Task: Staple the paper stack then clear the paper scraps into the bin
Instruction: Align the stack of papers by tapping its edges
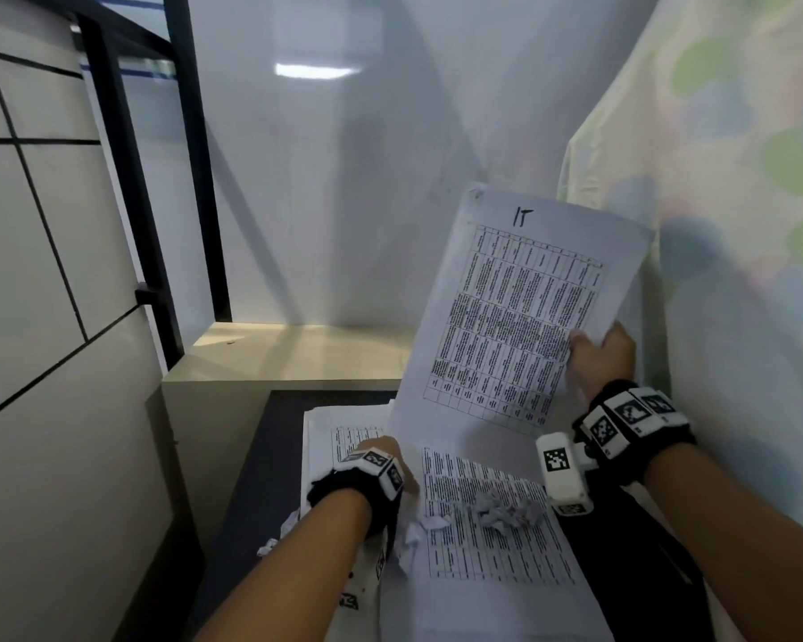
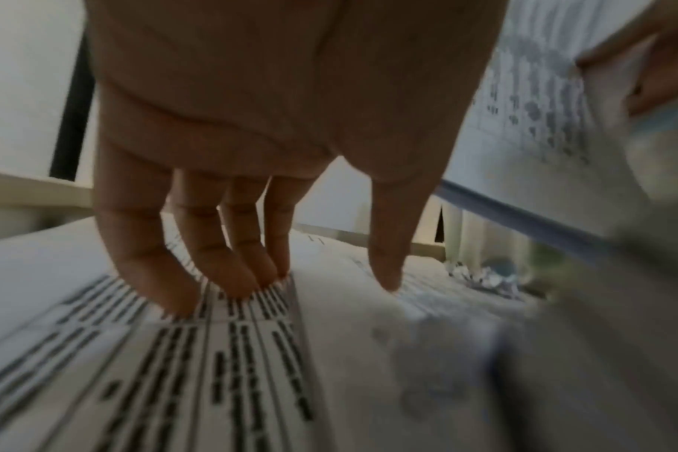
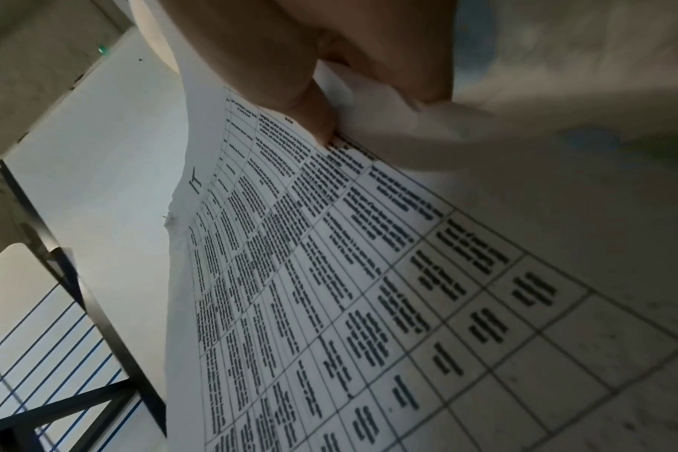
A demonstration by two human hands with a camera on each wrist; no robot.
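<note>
In the right hand (image 1: pixel 601 359), printed paper stack (image 1: pixel 520 312) (marked "IT"), upright

Office-like corner, printed table sheets (image 1: pixel 492 516) on a dark desk (image 1: pixel 260 479), whiteboard-like panel (image 1: pixel 325 178) behind

We see the lifted printed sheet (image 1: pixel 515 312), marked "IT", raised steeply above the flat paper stack (image 1: pixel 483 525) on the tabletop. Crumpled white paper scraps (image 1: pixel 506 509) lie on the stack and at its left edge.
</note>
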